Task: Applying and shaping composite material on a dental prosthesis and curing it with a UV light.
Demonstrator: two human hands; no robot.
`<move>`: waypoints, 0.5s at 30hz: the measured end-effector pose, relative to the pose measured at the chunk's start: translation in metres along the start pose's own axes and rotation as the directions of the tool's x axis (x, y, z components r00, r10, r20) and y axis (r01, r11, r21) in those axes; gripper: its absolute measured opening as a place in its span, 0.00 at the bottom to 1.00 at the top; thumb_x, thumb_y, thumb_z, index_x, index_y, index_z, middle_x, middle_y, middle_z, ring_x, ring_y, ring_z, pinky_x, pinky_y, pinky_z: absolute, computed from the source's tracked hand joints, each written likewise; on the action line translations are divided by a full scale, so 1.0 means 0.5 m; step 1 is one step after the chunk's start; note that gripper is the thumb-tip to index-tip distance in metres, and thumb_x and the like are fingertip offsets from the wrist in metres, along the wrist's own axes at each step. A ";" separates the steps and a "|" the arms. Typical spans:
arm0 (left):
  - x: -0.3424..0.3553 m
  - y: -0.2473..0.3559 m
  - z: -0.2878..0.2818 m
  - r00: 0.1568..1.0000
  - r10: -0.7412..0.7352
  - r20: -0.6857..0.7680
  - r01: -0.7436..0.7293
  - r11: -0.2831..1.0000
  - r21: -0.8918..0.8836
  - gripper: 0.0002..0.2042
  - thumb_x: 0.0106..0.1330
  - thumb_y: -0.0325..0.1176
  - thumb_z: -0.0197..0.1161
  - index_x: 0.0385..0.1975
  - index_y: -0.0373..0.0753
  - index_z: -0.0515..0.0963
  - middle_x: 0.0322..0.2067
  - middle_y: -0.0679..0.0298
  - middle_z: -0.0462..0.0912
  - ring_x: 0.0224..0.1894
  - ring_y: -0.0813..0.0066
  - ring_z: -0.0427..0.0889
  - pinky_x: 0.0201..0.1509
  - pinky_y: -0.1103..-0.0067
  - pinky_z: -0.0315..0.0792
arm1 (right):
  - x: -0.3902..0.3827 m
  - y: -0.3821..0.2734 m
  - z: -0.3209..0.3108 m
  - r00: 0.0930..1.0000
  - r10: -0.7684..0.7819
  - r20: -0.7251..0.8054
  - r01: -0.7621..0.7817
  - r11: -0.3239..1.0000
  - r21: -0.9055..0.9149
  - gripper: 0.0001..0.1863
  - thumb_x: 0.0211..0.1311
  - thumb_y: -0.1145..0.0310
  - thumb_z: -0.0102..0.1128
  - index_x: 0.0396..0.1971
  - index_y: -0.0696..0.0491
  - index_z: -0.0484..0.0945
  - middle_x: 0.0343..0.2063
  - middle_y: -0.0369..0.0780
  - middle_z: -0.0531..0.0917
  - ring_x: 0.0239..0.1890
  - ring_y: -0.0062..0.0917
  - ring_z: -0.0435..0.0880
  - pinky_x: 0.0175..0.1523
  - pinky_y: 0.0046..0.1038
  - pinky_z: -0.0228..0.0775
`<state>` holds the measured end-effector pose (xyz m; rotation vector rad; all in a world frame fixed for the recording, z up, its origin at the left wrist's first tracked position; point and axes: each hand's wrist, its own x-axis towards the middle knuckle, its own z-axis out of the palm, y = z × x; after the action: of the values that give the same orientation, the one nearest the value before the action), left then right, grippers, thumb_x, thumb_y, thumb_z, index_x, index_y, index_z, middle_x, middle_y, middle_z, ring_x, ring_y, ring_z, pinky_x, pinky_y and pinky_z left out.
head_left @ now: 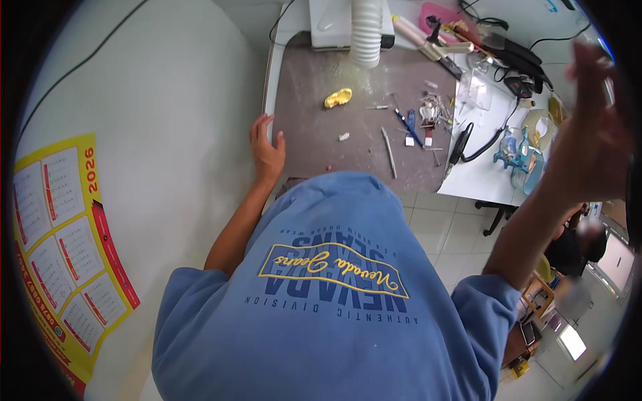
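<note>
My left hand (268, 152) rests at the left edge of the brown work mat (301, 73), its fingers apart and holding nothing. High at the right, close to the camera, my raised right hand (598, 137) is blurred and partly cut off by the dark rim, so its grip does not show. A yellow moulded lump (338, 98) lies on the mat, with a small whitish piece (344, 136) nearer to me. To the right are a slim grey pen-shaped tool (389, 152), a blue-handled tool (409, 128) and several small metal bits (435, 110).
A ribbed white hose (366, 37) hangs over the mat's far side. On the white tabletop at right lie a black corded handpiece (460, 144) and a blue hinged device (515, 154). A wall with a calendar (73, 247) stands left; people (574, 237) are at far right.
</note>
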<state>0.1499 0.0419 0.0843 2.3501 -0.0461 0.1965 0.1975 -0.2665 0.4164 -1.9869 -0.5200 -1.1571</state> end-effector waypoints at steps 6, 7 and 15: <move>-0.065 0.049 -0.021 0.988 -0.099 0.118 0.105 0.993 -0.047 0.13 0.59 0.28 0.65 0.43 0.34 0.76 0.42 0.56 0.79 0.47 0.58 0.77 0.55 0.71 0.69 | -0.424 0.056 -0.039 0.561 0.819 0.116 -0.800 0.573 -0.178 0.05 0.60 0.73 0.63 0.29 0.58 0.85 0.23 0.36 0.84 0.23 0.13 0.75 0.29 0.18 0.67; -0.074 0.055 -0.026 0.960 -0.162 0.229 0.183 0.980 -0.073 0.10 0.59 0.28 0.65 0.39 0.33 0.78 0.37 0.55 0.81 0.42 0.57 0.80 0.52 0.72 0.71 | -0.471 0.045 -0.045 0.420 0.892 0.166 -0.865 0.449 -0.224 0.07 0.64 0.72 0.59 0.31 0.58 0.85 0.24 0.36 0.84 0.22 0.13 0.75 0.29 0.19 0.67; -0.205 0.036 -0.105 0.772 -0.016 0.635 0.297 0.893 -0.338 0.21 0.72 0.46 0.46 0.50 0.36 0.76 0.49 0.53 0.79 0.49 0.66 0.80 0.55 0.73 0.71 | -0.810 -0.161 -0.154 0.062 0.863 0.501 -0.949 0.207 -0.239 0.20 0.69 0.64 0.49 0.55 0.58 0.73 0.50 0.45 0.80 0.41 0.27 0.81 0.48 0.26 0.72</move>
<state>0.0404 0.0635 0.1176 1.8681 -0.1872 -0.6320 -0.1031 -0.2647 0.1232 -1.8587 0.4647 0.3387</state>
